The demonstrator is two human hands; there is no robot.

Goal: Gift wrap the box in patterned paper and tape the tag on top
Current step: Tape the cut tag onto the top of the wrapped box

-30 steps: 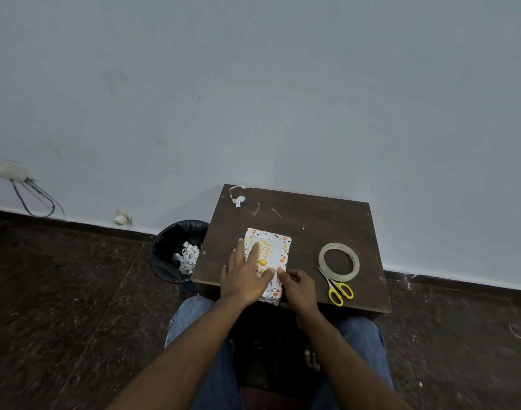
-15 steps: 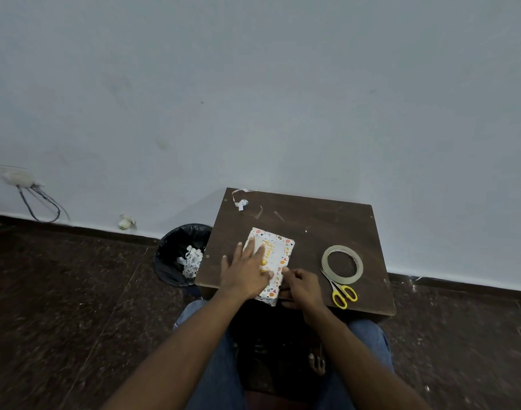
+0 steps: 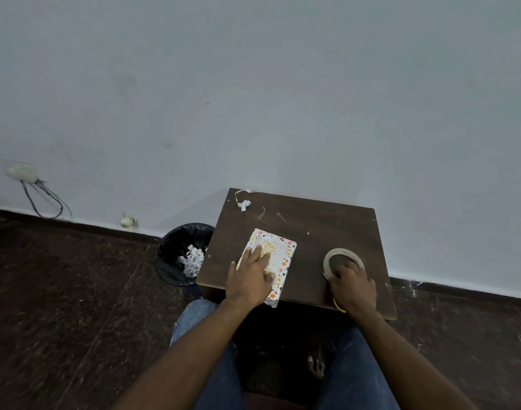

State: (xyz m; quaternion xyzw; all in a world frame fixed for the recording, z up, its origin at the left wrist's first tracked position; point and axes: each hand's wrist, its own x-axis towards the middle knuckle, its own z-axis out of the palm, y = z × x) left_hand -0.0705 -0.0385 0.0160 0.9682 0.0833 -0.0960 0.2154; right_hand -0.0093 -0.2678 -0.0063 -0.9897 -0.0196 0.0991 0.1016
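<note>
Two hands: box (image 3: 278,255), tape roll (image 3: 342,254).

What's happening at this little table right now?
A person is gift-wrapping. The left hand presses flat on the white tag with gold lettering atop the box wrapped in patterned paper. The right hand rests on the clear tape roll, covering yellow-handled scissors. The tag looks not yet taped.

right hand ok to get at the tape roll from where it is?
Probably yes. The right hand already lies over the near edge of the tape roll, covering the scissors; nothing blocks it. Whether it grips the roll is unclear.
</note>
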